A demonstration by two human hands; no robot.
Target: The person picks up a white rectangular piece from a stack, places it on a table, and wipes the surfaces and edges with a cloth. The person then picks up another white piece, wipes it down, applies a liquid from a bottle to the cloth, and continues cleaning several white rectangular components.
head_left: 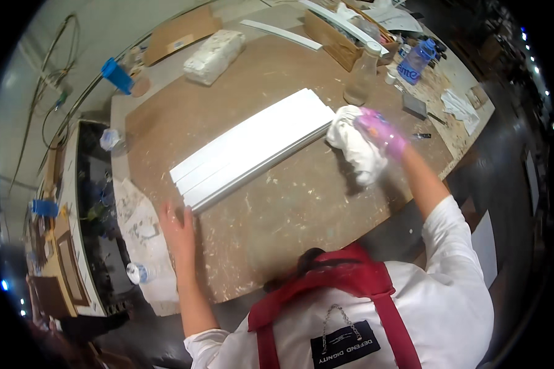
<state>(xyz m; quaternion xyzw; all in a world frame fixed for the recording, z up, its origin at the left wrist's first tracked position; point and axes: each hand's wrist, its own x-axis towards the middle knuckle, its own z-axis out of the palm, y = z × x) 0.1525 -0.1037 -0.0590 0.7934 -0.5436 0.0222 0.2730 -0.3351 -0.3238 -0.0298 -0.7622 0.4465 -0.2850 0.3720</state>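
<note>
Across the scuffed brown tabletop [289, 203], white strips [252, 141] lie slantwise, the pink-gloved right hand [381, 132] clutching a white cloth [358, 157] at their right end, the left hand [177, 229] empty, fingers loosely extended, by the other. Beyond rises a pale wall [108, 27]; dark floor [498, 163] shows rightward.

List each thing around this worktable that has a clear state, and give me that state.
White boards: flat, close together
White cloth: bunched, gripped
Right hand: gloved, closed on the cloth
Left hand: open, at the boards' left end
Clear bottle: standing
Blue bottle: standing, lid on
Cardboard box: open-topped, holding things
White rag: crumpled
Tabletop: spotted with pale marks
</note>
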